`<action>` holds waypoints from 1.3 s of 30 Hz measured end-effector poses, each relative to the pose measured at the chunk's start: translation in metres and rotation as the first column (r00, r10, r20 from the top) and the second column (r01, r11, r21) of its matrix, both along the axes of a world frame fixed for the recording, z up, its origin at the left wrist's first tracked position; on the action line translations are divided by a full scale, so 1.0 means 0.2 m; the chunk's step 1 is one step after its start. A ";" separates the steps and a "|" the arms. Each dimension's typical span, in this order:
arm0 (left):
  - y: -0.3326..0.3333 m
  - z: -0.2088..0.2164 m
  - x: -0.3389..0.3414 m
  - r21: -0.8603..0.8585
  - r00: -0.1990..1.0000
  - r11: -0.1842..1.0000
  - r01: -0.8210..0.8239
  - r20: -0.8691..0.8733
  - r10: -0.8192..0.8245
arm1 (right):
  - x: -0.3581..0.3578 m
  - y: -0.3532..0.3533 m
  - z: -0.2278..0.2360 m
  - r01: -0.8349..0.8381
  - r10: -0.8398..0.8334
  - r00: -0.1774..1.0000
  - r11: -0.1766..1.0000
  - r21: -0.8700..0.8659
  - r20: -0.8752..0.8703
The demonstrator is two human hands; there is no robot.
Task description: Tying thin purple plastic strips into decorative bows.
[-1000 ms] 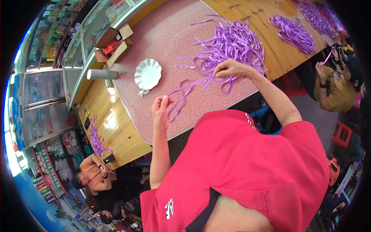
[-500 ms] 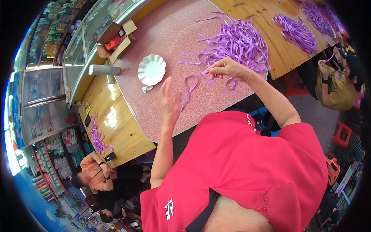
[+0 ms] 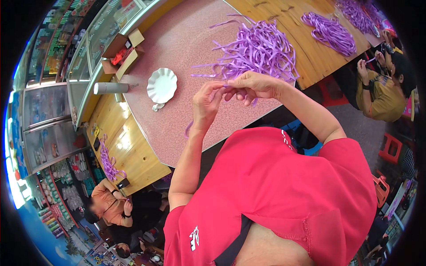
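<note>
Over the pink speckled tabletop (image 3: 173, 40), my left hand (image 3: 207, 105) and my right hand (image 3: 255, 87) meet at the fingertips. Both are closed in a pinch on a purple ribbon (image 3: 226, 87), of which only a small bit shows between the fingers. Part of a ribbon loop (image 3: 188, 129) peeks out beside my left wrist. Just beyond my right hand lies a large tangled pile of purple ribbons (image 3: 262, 48). Farther to the left of my hands is a white dish with a scalloped rim (image 3: 162, 86).
A grey cylinder (image 3: 111, 88) and a cardboard box (image 3: 129, 62) with red contents stand at the left. More ribbon bundles lie on the wooden tables, one (image 3: 330, 34) at far right, another (image 3: 110, 158) at left. Co-workers sit at both sides; a red stool (image 3: 390, 148) is behind right.
My left hand has gone from open and apart to pinching at the ribbon beside my right hand. My right hand has shifted slightly left. The whole view has shifted a little.
</note>
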State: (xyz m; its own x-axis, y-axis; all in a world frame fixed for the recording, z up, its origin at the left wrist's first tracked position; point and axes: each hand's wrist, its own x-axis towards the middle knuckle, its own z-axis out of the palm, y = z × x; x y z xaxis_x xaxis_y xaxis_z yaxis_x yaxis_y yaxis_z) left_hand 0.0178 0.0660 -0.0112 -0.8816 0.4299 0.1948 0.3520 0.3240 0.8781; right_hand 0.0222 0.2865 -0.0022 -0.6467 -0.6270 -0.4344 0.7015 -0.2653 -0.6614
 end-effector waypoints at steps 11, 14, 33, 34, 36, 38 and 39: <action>-0.03 0.08 0.02 0.165 0.724 0.982 -0.094 0.689 -0.046 | -0.12 0.18 -0.02 -0.209 0.235 0.967 0.954 0.216 -0.102; -0.07 0.10 0.02 0.031 0.772 0.999 -0.023 0.636 -0.002 | -0.18 0.23 0.00 -0.268 0.329 0.932 0.910 0.317 -0.155; -1.39 -0.16 0.10 -0.031 0.699 0.947 -0.319 0.667 0.257 | -0.32 0.86 -0.29 -0.021 0.373 0.852 0.725 0.689 -0.367; -1.43 -0.17 0.11 -0.026 0.701 0.948 -0.316 0.667 0.252 | -0.31 0.89 -0.31 -0.018 0.372 0.852 0.722 0.692 -0.367; -1.52 -0.19 0.15 0.002 0.671 0.877 -0.480 0.646 0.365 | -0.30 0.94 -0.35 0.052 0.300 0.869 0.737 0.674 -0.395; -1.66 -0.21 0.20 0.040 0.647 0.809 -0.586 0.624 0.437 | -0.28 1.03 -0.43 0.128 0.227 0.880 0.734 0.667 -0.418; -1.74 -0.21 0.23 0.079 0.612 0.728 -0.682 0.606 0.508 | -0.28 1.10 -0.46 0.202 0.153 0.884 0.726 0.657 -0.441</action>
